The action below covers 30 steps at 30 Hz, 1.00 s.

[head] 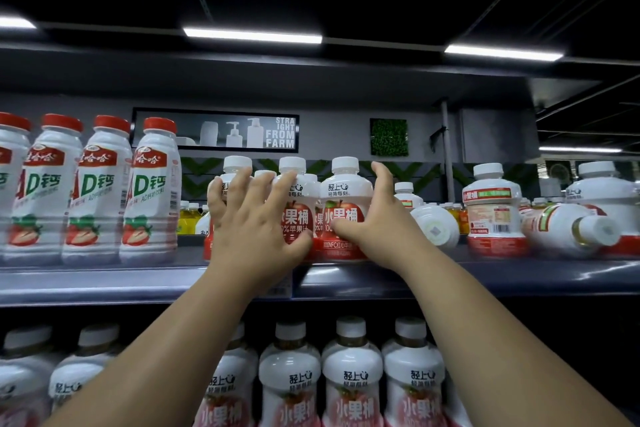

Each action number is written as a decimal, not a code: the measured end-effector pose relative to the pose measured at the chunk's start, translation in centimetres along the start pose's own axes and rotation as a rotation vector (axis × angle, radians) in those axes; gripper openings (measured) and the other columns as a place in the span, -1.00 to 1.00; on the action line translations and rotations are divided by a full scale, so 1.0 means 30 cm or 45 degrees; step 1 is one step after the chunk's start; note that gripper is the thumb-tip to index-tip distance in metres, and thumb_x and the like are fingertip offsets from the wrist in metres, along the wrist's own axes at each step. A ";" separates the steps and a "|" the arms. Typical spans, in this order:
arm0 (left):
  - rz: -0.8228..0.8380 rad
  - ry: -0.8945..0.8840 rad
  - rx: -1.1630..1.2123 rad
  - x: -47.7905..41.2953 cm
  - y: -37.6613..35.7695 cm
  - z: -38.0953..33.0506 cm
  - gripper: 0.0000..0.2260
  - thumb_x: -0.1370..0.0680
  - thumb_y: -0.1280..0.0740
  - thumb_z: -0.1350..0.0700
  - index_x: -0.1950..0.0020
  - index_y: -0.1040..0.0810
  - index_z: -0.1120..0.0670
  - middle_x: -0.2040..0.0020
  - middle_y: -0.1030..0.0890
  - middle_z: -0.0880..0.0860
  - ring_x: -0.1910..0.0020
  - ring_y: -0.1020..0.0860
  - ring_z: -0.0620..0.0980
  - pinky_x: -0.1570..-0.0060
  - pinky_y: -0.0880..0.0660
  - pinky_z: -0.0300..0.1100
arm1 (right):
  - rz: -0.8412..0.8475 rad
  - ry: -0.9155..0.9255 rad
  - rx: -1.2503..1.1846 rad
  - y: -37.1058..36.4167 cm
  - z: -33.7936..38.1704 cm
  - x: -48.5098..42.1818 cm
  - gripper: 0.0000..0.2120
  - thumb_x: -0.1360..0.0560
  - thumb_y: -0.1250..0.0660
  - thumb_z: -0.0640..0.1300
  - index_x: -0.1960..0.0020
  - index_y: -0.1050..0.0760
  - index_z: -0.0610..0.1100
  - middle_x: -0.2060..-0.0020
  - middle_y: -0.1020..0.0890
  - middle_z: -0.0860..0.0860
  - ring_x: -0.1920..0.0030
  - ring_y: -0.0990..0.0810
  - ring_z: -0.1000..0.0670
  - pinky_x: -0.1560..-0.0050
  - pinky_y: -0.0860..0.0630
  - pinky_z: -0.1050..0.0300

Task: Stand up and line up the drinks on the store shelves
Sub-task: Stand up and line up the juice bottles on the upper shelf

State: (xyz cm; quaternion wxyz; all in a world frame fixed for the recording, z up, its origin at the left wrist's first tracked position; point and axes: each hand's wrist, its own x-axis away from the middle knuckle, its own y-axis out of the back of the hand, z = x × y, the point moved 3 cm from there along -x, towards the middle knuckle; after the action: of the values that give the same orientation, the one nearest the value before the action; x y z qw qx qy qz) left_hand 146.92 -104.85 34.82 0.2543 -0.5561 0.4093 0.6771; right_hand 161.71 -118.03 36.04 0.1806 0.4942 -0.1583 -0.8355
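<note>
Three small white apple-juice bottles with white caps stand side by side on the upper shelf [138,282]. My left hand [254,222] wraps over the left bottle [232,170] and the middle bottle [294,204], fingers spread across their shoulders. My right hand [372,218] grips the right bottle [343,204], thumb on its label and fingers round its right side. Farther right, two of the same bottles lie on their sides [434,225] [568,230], and one [493,211] stands with its back label facing out.
Tall red-capped milk drink bottles [149,191] stand in a row at the left of the upper shelf. Yellow bottles [188,218] sit deeper behind. A row of larger white-capped bottles [351,371] fills the lower shelf under my arms.
</note>
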 end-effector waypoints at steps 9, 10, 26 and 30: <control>0.006 -0.009 -0.001 0.008 0.006 -0.006 -0.28 -0.38 -0.13 -0.33 -0.52 -0.15 -0.17 -0.46 -0.33 -0.02 -0.56 -0.05 0.11 -0.51 0.17 0.21 | -0.003 0.038 0.048 -0.012 0.022 0.003 -0.05 -0.38 -0.41 0.16 -0.57 0.09 0.10 -0.41 -0.35 -0.03 -0.32 -0.43 -0.09 -0.32 -0.41 -0.09; 0.008 -0.008 0.000 0.008 0.007 -0.007 -0.28 -0.38 -0.14 -0.33 -0.52 -0.14 -0.17 -0.47 -0.32 -0.01 -0.56 -0.05 0.11 -0.51 0.18 0.21 | 0.013 0.048 0.014 -0.010 0.024 0.002 -0.06 -0.39 -0.40 0.13 -0.58 0.10 0.10 -0.43 -0.35 -0.02 -0.33 -0.43 -0.06 -0.32 -0.41 -0.06; 0.020 -0.141 0.027 -0.008 -0.038 -0.339 -0.32 -0.41 -0.11 -0.34 -0.50 -0.33 -0.11 -0.53 -0.28 0.12 -0.54 -0.11 0.17 -0.50 0.10 0.25 | -0.288 0.148 0.249 0.254 -0.233 0.128 -0.43 -0.33 -0.54 0.15 -0.25 -0.47 -0.02 -0.13 -0.52 -0.02 -0.18 -0.48 -0.09 -0.22 -0.42 0.00; 0.006 -0.067 0.018 -0.023 -0.076 -0.391 -0.34 -0.43 -0.12 -0.32 -0.49 -0.35 -0.10 -0.54 -0.25 0.11 -0.53 -0.10 0.15 -0.50 0.10 0.24 | -0.312 0.091 0.235 0.259 -0.258 0.113 -0.42 -0.32 -0.54 0.19 -0.22 -0.46 -0.02 -0.15 -0.48 0.02 -0.14 -0.47 -0.03 -0.11 -0.44 0.06</control>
State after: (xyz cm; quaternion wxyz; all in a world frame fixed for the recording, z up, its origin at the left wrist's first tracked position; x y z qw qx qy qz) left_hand 155.30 -113.37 34.32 0.2671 -0.5354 0.4086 0.6892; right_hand 168.15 -127.11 33.29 0.0365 0.5538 -0.1665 -0.8150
